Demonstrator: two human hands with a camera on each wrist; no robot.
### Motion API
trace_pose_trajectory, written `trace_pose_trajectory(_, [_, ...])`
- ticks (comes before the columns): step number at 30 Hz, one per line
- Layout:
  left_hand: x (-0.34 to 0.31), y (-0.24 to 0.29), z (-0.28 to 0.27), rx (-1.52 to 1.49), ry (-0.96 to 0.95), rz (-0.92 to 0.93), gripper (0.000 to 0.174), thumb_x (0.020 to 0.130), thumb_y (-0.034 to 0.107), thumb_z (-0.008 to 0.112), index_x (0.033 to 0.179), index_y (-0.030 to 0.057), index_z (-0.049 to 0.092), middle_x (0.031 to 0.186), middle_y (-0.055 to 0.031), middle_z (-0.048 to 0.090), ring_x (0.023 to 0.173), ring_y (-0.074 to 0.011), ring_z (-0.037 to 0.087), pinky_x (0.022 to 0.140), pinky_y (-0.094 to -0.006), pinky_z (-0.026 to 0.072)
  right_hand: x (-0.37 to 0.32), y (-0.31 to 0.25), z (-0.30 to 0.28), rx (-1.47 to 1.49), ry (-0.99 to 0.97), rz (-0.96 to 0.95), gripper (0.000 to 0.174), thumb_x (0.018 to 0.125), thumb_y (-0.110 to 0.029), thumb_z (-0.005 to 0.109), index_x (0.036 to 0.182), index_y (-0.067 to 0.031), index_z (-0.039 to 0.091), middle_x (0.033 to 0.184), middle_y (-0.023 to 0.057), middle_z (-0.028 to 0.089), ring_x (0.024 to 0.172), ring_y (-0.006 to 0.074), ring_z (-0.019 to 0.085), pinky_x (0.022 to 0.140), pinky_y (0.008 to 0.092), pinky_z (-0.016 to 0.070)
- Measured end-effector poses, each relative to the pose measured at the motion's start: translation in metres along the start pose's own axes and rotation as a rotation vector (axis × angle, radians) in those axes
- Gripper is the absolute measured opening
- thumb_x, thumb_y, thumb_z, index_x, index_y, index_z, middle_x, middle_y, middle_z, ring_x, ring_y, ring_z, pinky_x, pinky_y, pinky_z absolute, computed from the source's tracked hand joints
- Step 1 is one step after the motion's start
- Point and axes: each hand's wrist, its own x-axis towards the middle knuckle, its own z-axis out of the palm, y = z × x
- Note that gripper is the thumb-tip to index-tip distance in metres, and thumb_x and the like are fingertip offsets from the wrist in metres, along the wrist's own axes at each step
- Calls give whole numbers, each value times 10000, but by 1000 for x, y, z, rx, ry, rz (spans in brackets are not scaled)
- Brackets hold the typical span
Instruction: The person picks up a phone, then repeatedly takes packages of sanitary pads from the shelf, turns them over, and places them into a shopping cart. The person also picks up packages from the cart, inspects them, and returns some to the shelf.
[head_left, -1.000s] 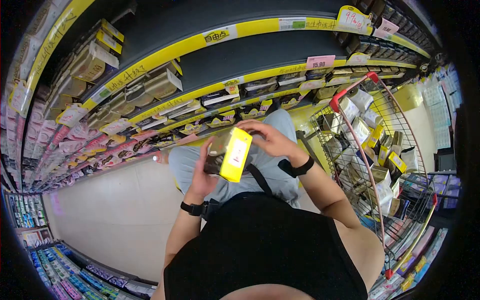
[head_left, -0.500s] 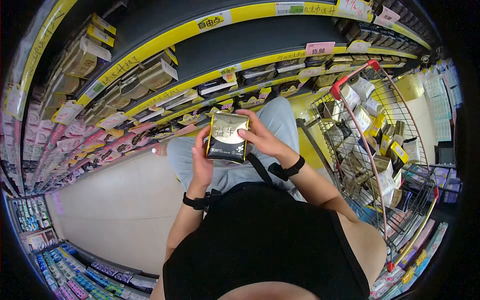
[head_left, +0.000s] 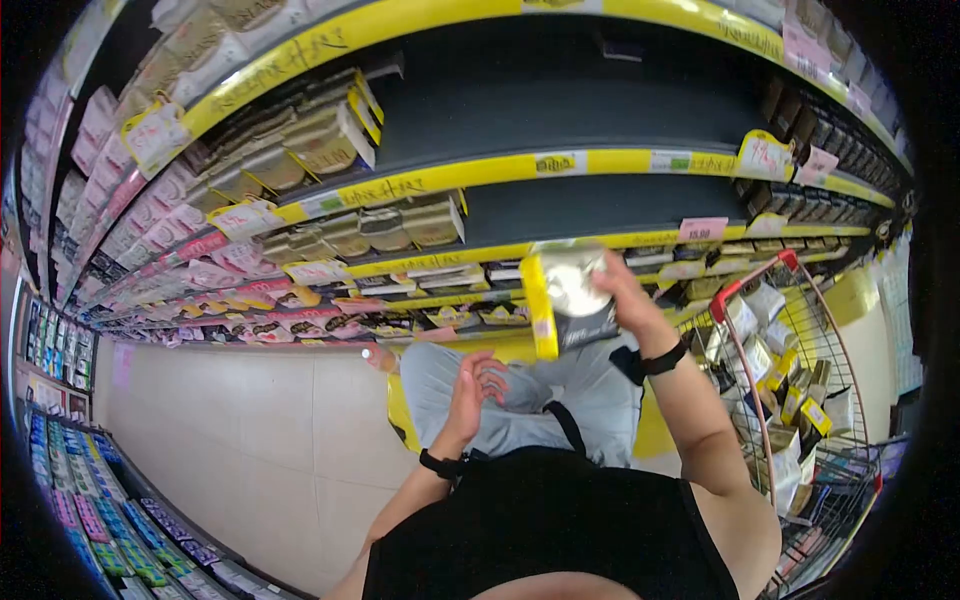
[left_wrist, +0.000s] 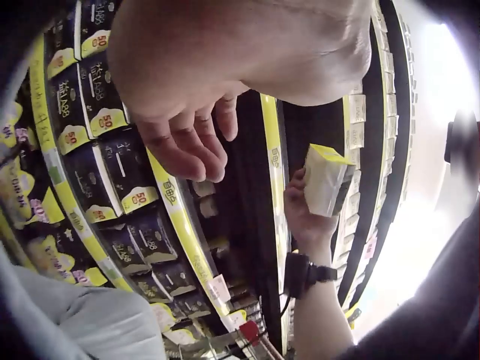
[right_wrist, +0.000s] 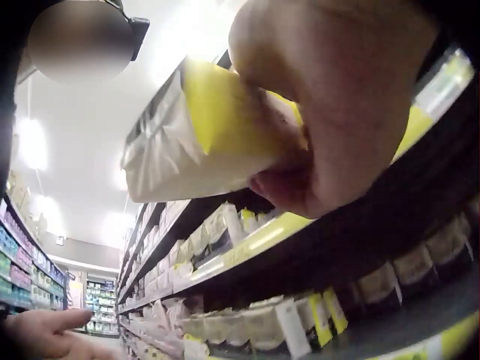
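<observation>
The right hand grips a yellow, silver and black package by its right side, raised in front of the shelves. In the right wrist view the fingers and thumb pinch the package at its yellow end. Apart from it, the left hand hangs over the lap with loosely bent fingers and holds nothing. The left wrist view shows the left hand large at the top, and beyond it the right hand with the package.
At the right stands a wire shopping cart with several packages inside. Shelves with yellow edge strips curve across the front, holding rows of packages at the left. A bottle stands on the floor left of the knees.
The left hand has let go of the package. The right hand has lifted it up and to the right, toward the shelves. The head view has shifted, showing more upper shelving.
</observation>
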Motion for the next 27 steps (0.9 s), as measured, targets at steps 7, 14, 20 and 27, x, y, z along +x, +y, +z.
trace_pose_trajectory(7, [-15, 2, -21, 103, 23, -14, 570, 1032, 545, 321, 1152, 28, 527, 1013, -91, 601, 869, -168, 577, 741, -318, 478, 88, -93, 1, -99, 287, -503, 378, 1006, -247, 544, 1309, -45, 445, 1239, 55, 541, 1147, 118, 479, 1015, 264, 361])
trace_pose_trajectory(14, [-24, -6, -34, 108, 71, 4, 399, 1047, 389, 405, 1091, 34, 581, 957, -56, 615, 836, -132, 570, 734, -281, 475, 113, -134, 28, -470, 321, -658, 459, 988, -249, 600, 1347, -46, 398, 1243, 101, 528, 1164, 171, 503, 998, 316, 413])
trace_pose_trajectory(20, [-28, -10, -38, 63, 117, -28, 241, 1033, 254, 476, 1068, 46, 594, 922, -18, 612, 814, -90, 550, 710, -240, 455, 76, -88, 39, -557, -293, -299, 549, 877, -241, 724, 1324, -46, 471, 1258, 95, 548, 1171, 201, 532, 984, 349, 440])
trace_pose_trajectory(27, [-30, -8, -35, 116, 75, -43, 181, 1018, 213, 511, 1081, 53, 567, 905, -12, 590, 806, -95, 543, 716, -250, 454, 83, -6, 10, -858, -352, -216, 592, 861, -157, 721, 1365, -46, 430, 1215, 131, 577, 1156, 240, 561, 984, 373, 450])
